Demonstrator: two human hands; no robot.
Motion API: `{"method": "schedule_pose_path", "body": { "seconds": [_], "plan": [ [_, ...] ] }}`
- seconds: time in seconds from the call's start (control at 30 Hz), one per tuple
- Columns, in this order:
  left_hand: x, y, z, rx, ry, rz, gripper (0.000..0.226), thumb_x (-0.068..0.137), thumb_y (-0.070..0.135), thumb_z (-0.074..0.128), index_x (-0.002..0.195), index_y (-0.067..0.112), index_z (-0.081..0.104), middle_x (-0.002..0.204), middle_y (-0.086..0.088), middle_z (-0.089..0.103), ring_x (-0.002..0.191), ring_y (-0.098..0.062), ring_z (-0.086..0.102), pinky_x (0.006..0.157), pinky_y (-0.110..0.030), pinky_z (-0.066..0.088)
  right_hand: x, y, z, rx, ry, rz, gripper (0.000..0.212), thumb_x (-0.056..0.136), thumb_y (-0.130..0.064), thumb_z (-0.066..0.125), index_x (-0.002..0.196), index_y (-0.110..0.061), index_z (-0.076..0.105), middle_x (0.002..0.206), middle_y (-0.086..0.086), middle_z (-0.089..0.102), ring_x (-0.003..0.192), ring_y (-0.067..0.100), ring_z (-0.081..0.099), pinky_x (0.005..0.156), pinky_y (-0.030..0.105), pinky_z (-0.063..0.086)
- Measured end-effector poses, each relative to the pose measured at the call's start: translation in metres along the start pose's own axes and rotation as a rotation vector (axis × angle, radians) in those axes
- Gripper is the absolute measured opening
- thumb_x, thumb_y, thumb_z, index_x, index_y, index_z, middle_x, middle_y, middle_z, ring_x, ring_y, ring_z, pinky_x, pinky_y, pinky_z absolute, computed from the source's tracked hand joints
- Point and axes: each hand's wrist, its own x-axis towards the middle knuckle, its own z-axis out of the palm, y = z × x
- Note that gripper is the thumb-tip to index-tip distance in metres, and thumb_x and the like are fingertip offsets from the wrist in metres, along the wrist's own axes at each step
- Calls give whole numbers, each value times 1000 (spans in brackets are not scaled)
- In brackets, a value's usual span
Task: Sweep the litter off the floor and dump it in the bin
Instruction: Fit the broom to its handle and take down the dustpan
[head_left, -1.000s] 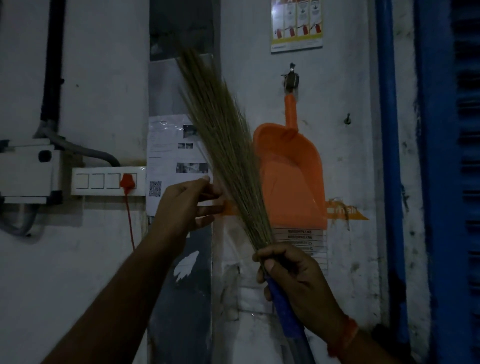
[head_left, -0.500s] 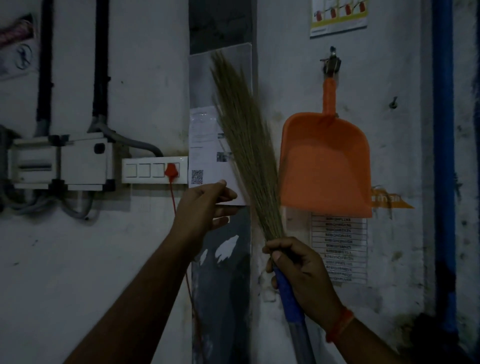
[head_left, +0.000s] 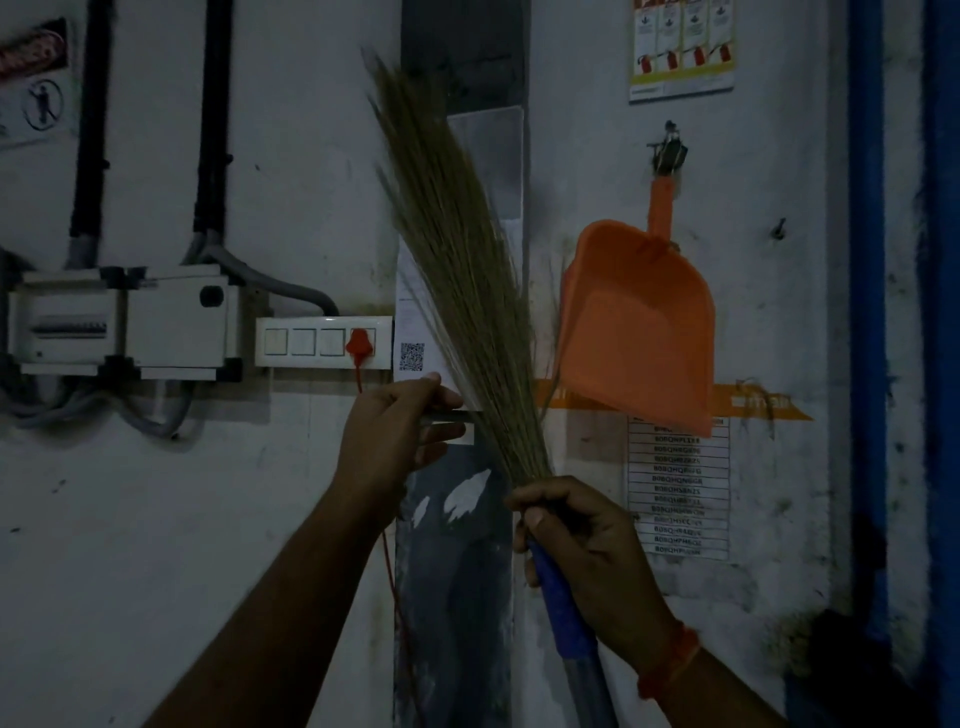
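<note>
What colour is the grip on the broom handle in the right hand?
Blue, above a grey shaft, on the grass broom's handle grip in the right hand; head view.

Dim, bluish light throughout. The broom (head_left: 457, 291) bristle tips blur. Left of it the wall (head_left: 311, 130) looks brightest; the corners darken.

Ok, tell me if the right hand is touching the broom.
Touching: the head view shows the right hand wrapped around the broom where bristles meet the blue handle.
</note>
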Motion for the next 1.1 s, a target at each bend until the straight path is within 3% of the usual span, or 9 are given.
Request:
{"method": "schedule_pose_path", "body": {
  "seconds": [0.2,0.37,0.47,0.6,0.77,0.93,1.1],
  "plan": [
    [-16,3,0,-54,-40,-30,35,103,32,50,89,7,71,89,-3,77,82,-21,76,76,-34,56,-20,-1,8,-6,42,31,17,96,-5,53,102,-6,68,79,20,64,60,40,55,56,40,52],
    [-47,10,-1,-64,-65,-63,33,103,30,50,91,8,72,86,1,78,78,-19,76,61,-23,57,-53,-14,14,8,99,73,16,95,-1,53,101,-2,68,86,24,64,70,35,60,56,37,52],
    [-70,19,-4,-31,-67,-46,33,103,31,51,92,9,72,88,0,77,83,-23,75,74,-33,58,-75,-31,17,28,135,80,15,95,1,53,100,-2,67,94,25,64,72,32,61,56,36,53],
    [-100,37,-9,-41,-70,-50,31,101,31,55,95,6,73,96,-7,76,85,-27,75,78,-40,58,-98,-59,16,17,164,86,16,95,1,52,100,-3,67,100,21,66,74,29,62,57,37,53],
    [-149,48,-2,1,-111,-128,27,99,31,57,90,12,74,91,0,77,84,-23,75,87,-48,58,-137,-96,16,45,228,106,17,94,2,53,96,-5,69,99,21,67,72,32,59,56,37,51],
    [-171,59,5,-65,-93,-101,32,101,31,55,93,7,74,93,-2,77,84,-26,75,78,-39,57,-169,-116,20,19,208,131,19,94,0,55,91,-8,72,96,22,67,69,31,60,53,36,51],
    [-191,64,18,-126,-125,-133,30,100,28,56,93,4,74,95,-6,77,89,-31,74,75,-35,53,-195,-130,17,-80,197,131,19,95,-3,56,91,-10,73,78,23,65,61,37,57,55,40,52]
  ]
}}
